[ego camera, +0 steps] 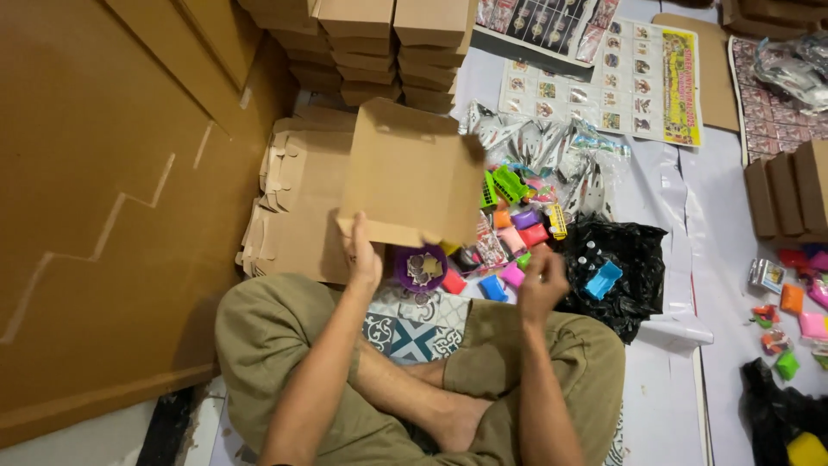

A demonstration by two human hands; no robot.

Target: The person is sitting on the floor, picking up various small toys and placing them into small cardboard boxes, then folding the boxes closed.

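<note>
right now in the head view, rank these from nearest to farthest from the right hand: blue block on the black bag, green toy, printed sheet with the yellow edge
1. blue block, just right of the right hand, on the black bag.
2. green toy, above the hand in the pile of coloured pieces.
3. printed sheet, far up the floor, beyond the pile.
</note>
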